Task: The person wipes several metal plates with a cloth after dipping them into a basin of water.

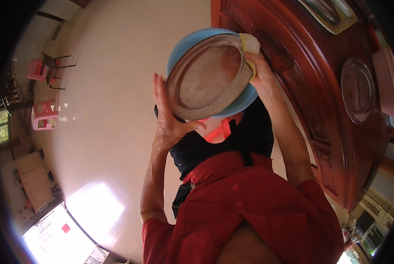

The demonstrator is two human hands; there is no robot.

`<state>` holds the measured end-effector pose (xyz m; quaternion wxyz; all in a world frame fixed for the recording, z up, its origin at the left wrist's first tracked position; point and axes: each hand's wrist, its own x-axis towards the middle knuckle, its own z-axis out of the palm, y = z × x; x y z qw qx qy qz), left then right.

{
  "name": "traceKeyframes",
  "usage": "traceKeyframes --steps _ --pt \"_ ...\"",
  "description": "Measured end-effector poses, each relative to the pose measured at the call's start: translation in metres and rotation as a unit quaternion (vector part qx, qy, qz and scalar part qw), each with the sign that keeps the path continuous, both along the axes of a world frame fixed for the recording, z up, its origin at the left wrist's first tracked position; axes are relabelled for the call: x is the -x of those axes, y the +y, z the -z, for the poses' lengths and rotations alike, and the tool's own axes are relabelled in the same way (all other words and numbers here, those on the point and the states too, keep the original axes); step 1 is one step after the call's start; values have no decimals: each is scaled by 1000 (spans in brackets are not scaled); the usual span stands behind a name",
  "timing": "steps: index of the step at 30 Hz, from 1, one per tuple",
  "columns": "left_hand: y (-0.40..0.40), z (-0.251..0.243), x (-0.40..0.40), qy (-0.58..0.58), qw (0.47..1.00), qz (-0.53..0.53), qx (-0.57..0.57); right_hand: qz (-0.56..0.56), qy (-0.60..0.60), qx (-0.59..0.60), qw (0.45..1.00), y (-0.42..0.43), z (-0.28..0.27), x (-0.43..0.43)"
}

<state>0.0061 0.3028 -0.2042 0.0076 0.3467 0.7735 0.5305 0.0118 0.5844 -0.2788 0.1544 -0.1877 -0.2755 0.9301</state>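
Observation:
An oval metal platter (210, 77) is held tilted above a blue basin (183, 43), which shows behind its rim. My right hand (261, 71) grips the platter's right edge, with a yellow and white cloth or sponge (250, 44) pressed between fingers and rim. At the platter's left edge is my left hand (170, 115), its fingers and thumb spread apart; whether it touches the rim I cannot tell. Beneath the basin, part of a pink-red plastic stool (221, 130) shows between my legs.
On the carved reddish wooden cabinet (322, 66) at the right lie a clear oval dish (358, 90), a pink basin (387, 82) and a yellowish tray (344, 28) with plates. Pink stools (45, 114) and a chair (50, 62) stand far left on the tiled floor (117, 82).

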Motion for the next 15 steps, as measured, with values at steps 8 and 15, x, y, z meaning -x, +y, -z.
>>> traceKeyframes --steps 8,15 --pt "1 26 -9 -529 772 -68 -347 10 -26 -12 1000 -17 0 -10" --pt "1 9 2 -546 757 -31 -357 44 -233 -462 855 -18 4 -12"
